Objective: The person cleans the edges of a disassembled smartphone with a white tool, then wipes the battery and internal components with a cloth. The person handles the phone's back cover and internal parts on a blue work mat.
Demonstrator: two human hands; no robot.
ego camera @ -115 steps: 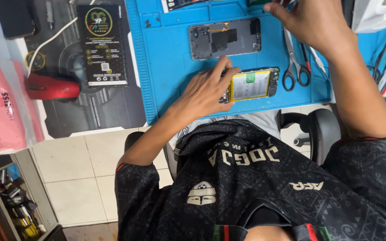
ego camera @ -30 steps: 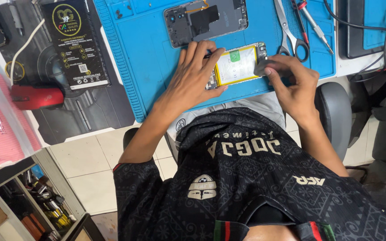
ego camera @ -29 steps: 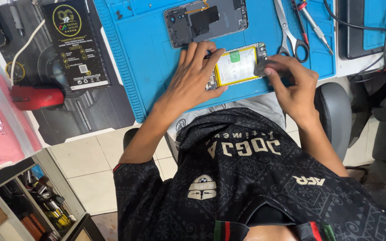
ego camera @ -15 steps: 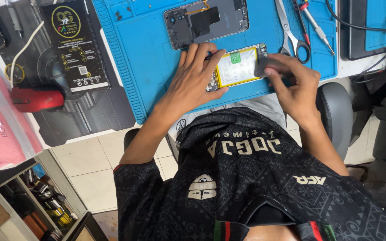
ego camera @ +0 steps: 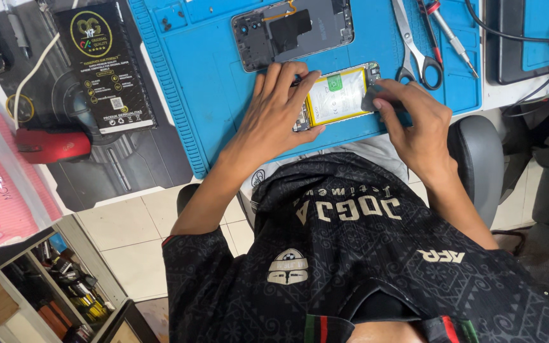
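Now I see my left hand [ego camera: 276, 114] pressed flat, fingers spread, on the near end of the opened phone with the yellow battery [ego camera: 337, 96], which lies at the near edge of the blue repair mat [ego camera: 204, 95]. My right hand [ego camera: 414, 124] pinches a small dark piece [ego camera: 371, 99] at that phone's far end. Beyond it on the mat lie a second opened phone [ego camera: 293, 32] and scissors [ego camera: 416, 51].

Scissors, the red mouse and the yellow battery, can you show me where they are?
scissors [ego camera: 412, 39], head view, on the silver blades just above the black handles.
red mouse [ego camera: 52, 145], head view, on the middle of its top.
yellow battery [ego camera: 338, 96], head view, on its flat yellow face between the two hands.
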